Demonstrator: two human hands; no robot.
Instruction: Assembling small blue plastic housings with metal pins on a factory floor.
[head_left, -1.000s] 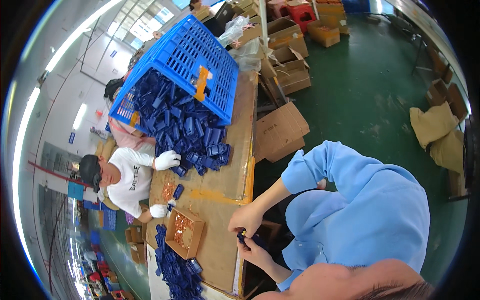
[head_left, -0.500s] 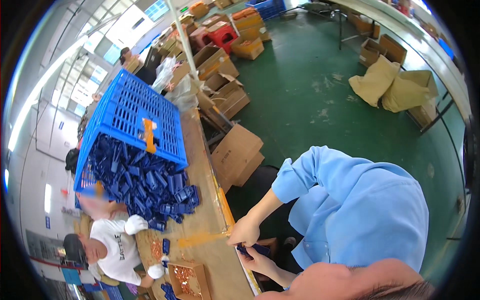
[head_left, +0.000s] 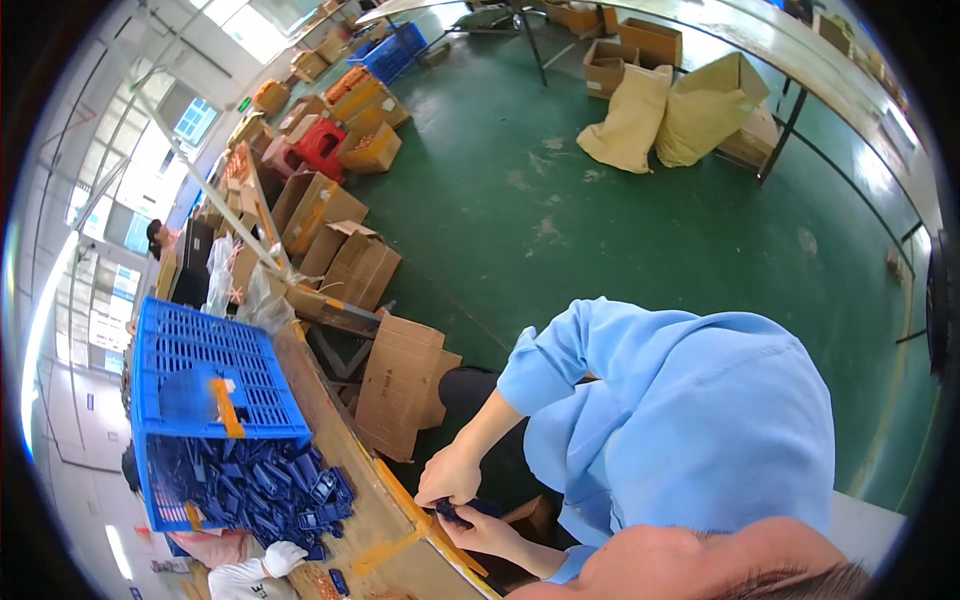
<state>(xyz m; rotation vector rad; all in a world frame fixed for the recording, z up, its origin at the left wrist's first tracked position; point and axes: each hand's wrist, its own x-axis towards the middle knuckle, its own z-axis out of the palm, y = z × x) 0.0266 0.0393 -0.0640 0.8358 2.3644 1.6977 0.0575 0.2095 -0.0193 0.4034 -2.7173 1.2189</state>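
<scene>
Over the edge of the workbench [head_left: 372, 525], my two hands are close together. A small dark blue plastic part [head_left: 452, 512] sits between them, mostly covered by fingers. My left hand [head_left: 484, 533], the lower one, grips it from below. Just above, my right hand [head_left: 449, 476] has its fingers closed on the same part; its exact shape is hidden. Farther left on the bench lies a heap of dark blue plastic toy car bodies [head_left: 275, 485], spilling from a blue slatted crate [head_left: 218, 350] tipped on its side.
A co-worker's white-gloved hand [head_left: 284, 558] is beside the heap. A flattened carton [head_left: 398, 385] leans by the bench, with open cardboard boxes [head_left: 362, 265] beyond. Tan sacks [head_left: 628, 120] stand on the green floor [head_left: 620, 240], near a long table [head_left: 730, 40].
The view has swung, so the crate and bench sit lower and farther left. Most of the co-worker and the box of copper-coloured pieces have left the picture. My hands remain together on the part.
</scene>
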